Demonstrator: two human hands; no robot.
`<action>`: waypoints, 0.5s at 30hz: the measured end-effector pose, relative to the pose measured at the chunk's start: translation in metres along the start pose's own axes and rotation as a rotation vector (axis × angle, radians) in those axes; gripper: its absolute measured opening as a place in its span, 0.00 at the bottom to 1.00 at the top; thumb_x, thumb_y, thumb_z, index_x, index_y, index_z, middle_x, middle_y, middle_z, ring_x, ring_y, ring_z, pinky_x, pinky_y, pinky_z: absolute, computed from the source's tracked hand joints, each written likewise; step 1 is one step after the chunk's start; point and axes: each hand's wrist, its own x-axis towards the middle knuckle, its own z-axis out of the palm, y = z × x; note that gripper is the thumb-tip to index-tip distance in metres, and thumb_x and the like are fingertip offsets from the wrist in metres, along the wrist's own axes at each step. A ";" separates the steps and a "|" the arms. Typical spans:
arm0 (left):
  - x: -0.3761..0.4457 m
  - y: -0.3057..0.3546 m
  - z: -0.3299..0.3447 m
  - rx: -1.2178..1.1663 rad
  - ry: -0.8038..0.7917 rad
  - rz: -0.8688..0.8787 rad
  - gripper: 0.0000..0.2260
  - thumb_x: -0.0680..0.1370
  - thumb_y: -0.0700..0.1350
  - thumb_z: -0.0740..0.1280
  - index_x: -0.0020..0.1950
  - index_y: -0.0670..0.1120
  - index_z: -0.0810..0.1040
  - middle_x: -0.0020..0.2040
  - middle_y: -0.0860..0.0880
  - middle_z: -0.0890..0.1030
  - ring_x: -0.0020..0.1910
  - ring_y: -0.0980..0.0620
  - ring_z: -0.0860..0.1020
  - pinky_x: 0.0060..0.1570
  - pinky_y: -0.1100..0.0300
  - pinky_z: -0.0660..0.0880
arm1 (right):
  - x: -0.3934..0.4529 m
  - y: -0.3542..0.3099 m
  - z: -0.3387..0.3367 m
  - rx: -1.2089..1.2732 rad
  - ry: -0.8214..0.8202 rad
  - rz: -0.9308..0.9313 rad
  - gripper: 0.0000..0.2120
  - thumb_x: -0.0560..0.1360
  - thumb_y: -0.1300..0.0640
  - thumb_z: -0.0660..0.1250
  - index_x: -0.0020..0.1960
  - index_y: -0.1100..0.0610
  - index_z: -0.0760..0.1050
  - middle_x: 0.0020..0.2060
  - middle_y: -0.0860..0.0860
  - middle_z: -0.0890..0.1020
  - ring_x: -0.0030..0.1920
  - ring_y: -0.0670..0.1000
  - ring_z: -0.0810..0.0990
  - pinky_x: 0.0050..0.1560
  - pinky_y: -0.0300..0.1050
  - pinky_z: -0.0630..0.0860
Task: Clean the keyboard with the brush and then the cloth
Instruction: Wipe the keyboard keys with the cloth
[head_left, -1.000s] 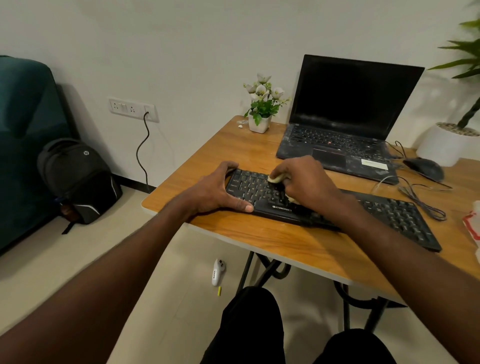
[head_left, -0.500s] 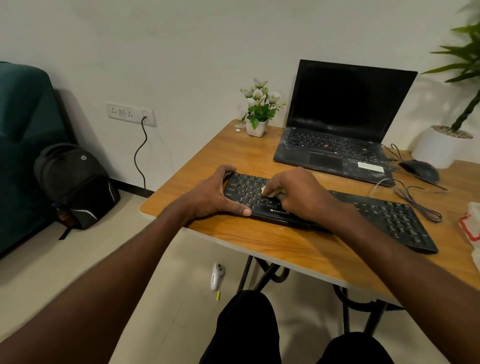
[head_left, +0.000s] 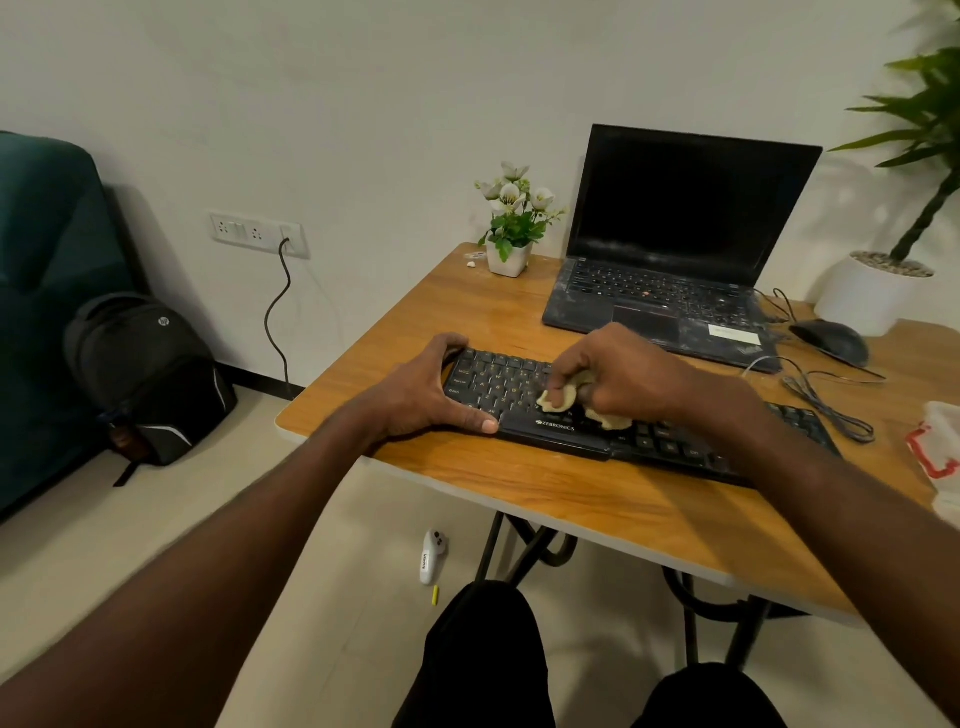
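A black keyboard (head_left: 498, 382) lies along the front of the wooden table (head_left: 545, 493). My left hand (head_left: 423, 395) grips its left end, thumb along the front edge and fingers curled over the back corner. My right hand (head_left: 623, 379) holds a small pale yellow cloth (head_left: 561, 399) bunched under its fingers and presses it onto the keys near the middle of the keyboard. Part of the cloth shows below the hand near the space bar. No brush is in view.
An open dusty laptop (head_left: 670, 260) stands behind the keyboard, with a small flower pot (head_left: 511, 249) to its left. A mouse (head_left: 831, 340), cables (head_left: 826, 400) and a large white planter (head_left: 867, 296) sit at right. A backpack (head_left: 145, 374) and a white device (head_left: 431, 556) are on the floor.
My right hand has kept rubbing the cloth over the middle keys, shifting slightly toward the front and back. My left hand holds the same end. The camera view drifted a little.
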 end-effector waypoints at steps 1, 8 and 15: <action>0.000 0.000 0.000 -0.002 -0.002 0.001 0.62 0.53 0.71 0.86 0.81 0.62 0.58 0.78 0.53 0.69 0.75 0.50 0.71 0.77 0.44 0.70 | -0.001 0.003 -0.004 -0.015 -0.018 0.009 0.16 0.72 0.71 0.71 0.45 0.50 0.87 0.45 0.42 0.87 0.46 0.37 0.82 0.43 0.32 0.77; -0.002 0.000 -0.001 0.012 -0.005 0.008 0.61 0.55 0.72 0.85 0.81 0.62 0.58 0.76 0.53 0.70 0.73 0.50 0.72 0.76 0.43 0.71 | 0.007 0.012 0.005 -0.019 0.237 0.076 0.17 0.73 0.69 0.73 0.51 0.48 0.87 0.46 0.46 0.87 0.45 0.45 0.82 0.41 0.40 0.75; 0.001 0.027 0.037 0.069 0.539 0.062 0.27 0.83 0.67 0.61 0.77 0.54 0.72 0.65 0.48 0.83 0.59 0.52 0.81 0.64 0.41 0.79 | 0.014 0.005 0.029 -0.069 0.199 0.075 0.18 0.75 0.67 0.71 0.60 0.50 0.85 0.56 0.50 0.87 0.57 0.52 0.83 0.57 0.48 0.81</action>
